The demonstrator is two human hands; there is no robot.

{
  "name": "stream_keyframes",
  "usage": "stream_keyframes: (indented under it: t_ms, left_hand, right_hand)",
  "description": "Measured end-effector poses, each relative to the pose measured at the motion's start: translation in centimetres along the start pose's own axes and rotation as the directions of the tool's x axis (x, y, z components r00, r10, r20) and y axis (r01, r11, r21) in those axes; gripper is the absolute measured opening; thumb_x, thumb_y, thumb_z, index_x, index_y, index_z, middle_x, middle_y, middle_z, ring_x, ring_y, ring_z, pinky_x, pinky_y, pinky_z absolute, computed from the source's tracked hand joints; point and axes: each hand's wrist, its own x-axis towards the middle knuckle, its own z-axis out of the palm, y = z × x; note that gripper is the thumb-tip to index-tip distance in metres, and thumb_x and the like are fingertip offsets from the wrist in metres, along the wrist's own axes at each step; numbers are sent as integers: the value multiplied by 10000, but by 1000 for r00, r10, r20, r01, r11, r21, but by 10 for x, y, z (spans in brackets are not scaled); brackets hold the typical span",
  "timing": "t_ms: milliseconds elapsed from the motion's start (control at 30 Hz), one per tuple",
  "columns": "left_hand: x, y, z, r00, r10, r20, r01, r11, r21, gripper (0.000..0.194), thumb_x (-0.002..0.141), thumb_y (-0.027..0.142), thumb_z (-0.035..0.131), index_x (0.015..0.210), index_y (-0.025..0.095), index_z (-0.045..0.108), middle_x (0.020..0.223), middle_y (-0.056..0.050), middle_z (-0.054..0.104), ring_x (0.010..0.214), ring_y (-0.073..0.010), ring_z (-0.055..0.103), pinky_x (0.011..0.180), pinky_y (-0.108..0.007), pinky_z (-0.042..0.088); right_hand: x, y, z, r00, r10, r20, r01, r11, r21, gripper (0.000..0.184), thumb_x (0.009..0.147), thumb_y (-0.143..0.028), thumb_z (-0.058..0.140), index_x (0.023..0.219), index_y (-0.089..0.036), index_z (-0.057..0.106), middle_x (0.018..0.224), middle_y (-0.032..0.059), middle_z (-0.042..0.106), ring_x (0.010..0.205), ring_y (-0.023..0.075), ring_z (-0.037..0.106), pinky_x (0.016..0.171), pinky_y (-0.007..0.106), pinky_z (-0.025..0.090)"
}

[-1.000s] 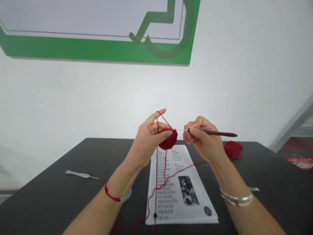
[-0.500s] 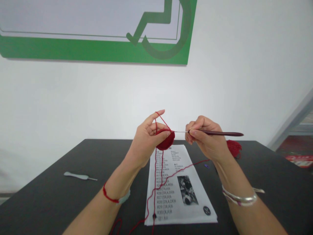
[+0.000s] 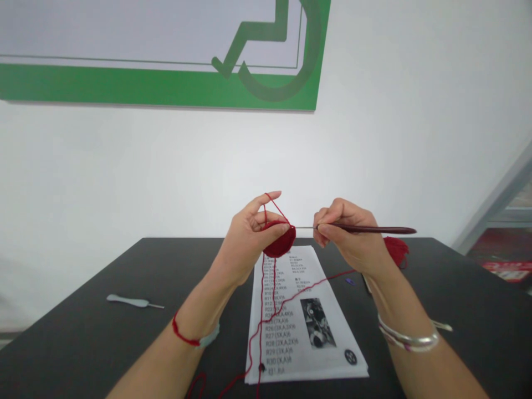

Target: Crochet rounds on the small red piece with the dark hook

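My left hand (image 3: 245,238) pinches a small round piece of red crochet (image 3: 280,243), with a red yarn strand looped up over its raised index finger. My right hand (image 3: 347,235) grips a crochet hook (image 3: 374,229) by its slim dark handle. The hook's thin metal shaft reaches left to the edge of the red piece, and its tip is hidden there. A red yarn strand runs from the piece down across a printed pattern sheet (image 3: 305,332), and another passes below my right wrist.
A red yarn ball (image 3: 395,250) sits on the dark table (image 3: 103,332) behind my right hand. A grey-handled crochet hook (image 3: 133,301) lies at the left. A small purple item (image 3: 350,281) lies right of the sheet. A green-bordered sign (image 3: 158,83) hangs on the white wall ahead.
The hook has swung from tilted to nearly level, its tip staying at the red piece. Both hands sit slightly lower in view, and the scene has shifted a little left.
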Motion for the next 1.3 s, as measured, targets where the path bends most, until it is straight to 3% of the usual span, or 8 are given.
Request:
stream_keyframes:
  t_ms: [333,533,700,833,1000,1100,1167,1300]
  left_hand:
    - [0,1,-2,998,39,43,-36,997,-72,603,688,89,691,1254,171,497,712,25,684,608,-88,604,595,-200,453]
    - [2,4,-2,999,48,11,-47,997,-59,699,670,95,709,1317,162,450,691,36,672,595,-80,596,594,-191,458]
    - [1,4,-1,998,62,-9,-62,998,-18,808,682,98,710,1405,196,361,685,29,674,592,-98,601,598,-213,475]
    - [-1,4,2,999,49,-3,-49,999,-8,889,687,90,710,1455,216,280,628,49,642,545,-90,572,560,-204,465]
    - [-2,1,7,1000,11,23,-10,1000,-29,862,682,82,705,1442,196,313,615,56,625,540,-93,569,551,-214,463]
    - [0,-1,7,997,-50,55,57,989,-136,812,694,82,698,1420,186,349,620,59,621,539,-74,554,550,-192,434]
    - [1,-1,4,988,-120,100,140,966,-219,769,696,89,704,1391,173,388,621,60,620,534,-58,540,548,-172,412]
    - [4,2,-6,986,-143,83,158,961,-226,723,682,89,710,1344,149,426,645,42,642,546,-65,547,556,-174,403]
  right_hand:
    - [7,4,25,964,266,-26,-218,839,499,201,769,-165,632,627,-202,494,538,-46,519,504,81,411,457,222,299]
    - [8,6,31,922,385,-43,-294,768,569,243,750,-210,657,604,-196,463,564,-54,489,505,67,377,469,220,310]
    - [5,8,31,982,155,-106,-118,950,290,141,787,-195,632,697,-215,526,580,-50,557,513,88,450,483,237,337]
    - [-1,15,32,985,-59,-162,50,997,-59,93,824,-203,613,784,-233,533,664,-36,577,542,105,471,497,255,365]
    - [-7,27,32,926,-377,-7,297,741,-602,152,815,-140,613,779,-253,518,664,-18,523,600,144,467,562,308,378]
    - [-9,32,34,861,-508,20,384,625,-679,194,797,-91,607,768,-262,522,670,-10,532,609,154,464,565,320,365]
    - [-8,33,34,873,-486,-44,374,724,-580,172,809,-115,603,811,-271,530,719,-5,564,632,154,492,561,315,383]
    - [-2,25,30,978,-176,-113,164,981,-101,86,854,-244,597,819,-252,520,709,-12,612,567,130,526,478,276,397]
